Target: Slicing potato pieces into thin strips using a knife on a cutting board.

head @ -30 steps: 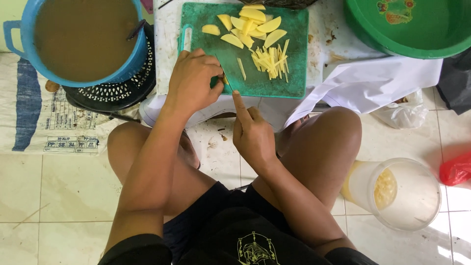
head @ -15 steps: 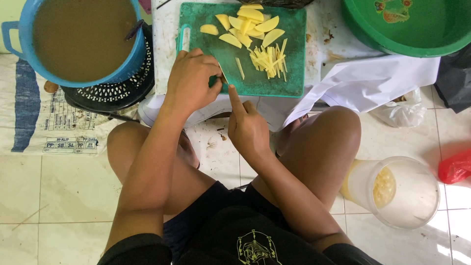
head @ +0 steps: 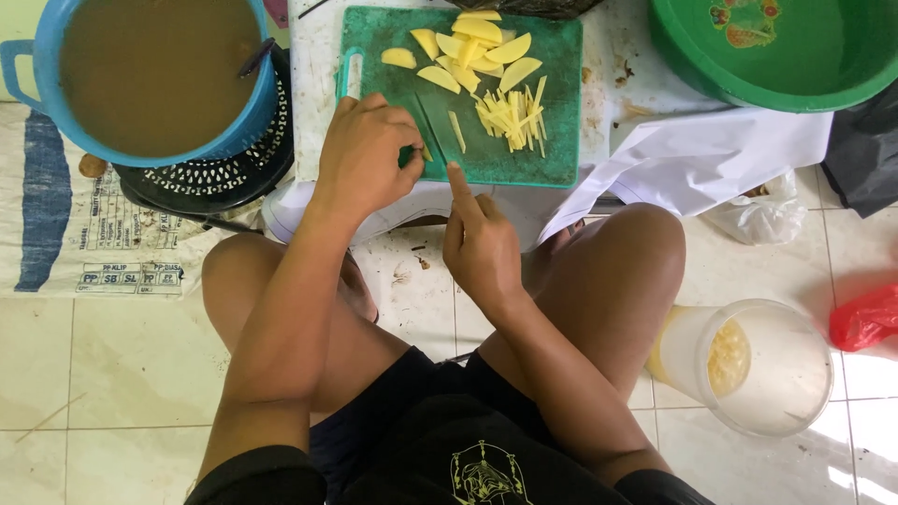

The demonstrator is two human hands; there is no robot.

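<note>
A green cutting board (head: 557, 145) lies on a low white surface in front of me. Yellow slices (head: 472, 47) sit at its far side, and thin yellow strips (head: 513, 112) are heaped in the middle. My left hand (head: 365, 154) rests on the board's near left part, its fingertips pinched on a small yellow piece (head: 427, 151). My right hand (head: 482, 252) is at the board's near edge, gripping a knife whose handle is hidden. Its index finger points along the thin blade (head: 426, 117), seen edge-on beside the left fingertips.
A blue pot (head: 150, 70) of brown liquid stands on a black perforated basket (head: 215, 178) at the left. A green basin (head: 776, 47) is at the top right, above a white cloth (head: 711, 159). A clear plastic container (head: 767, 369) and a red bag (head: 865, 318) lie by my right knee.
My right hand shifted a little left along the board's near edge, then came back right. My left hand stays pinched in the same spot.
</note>
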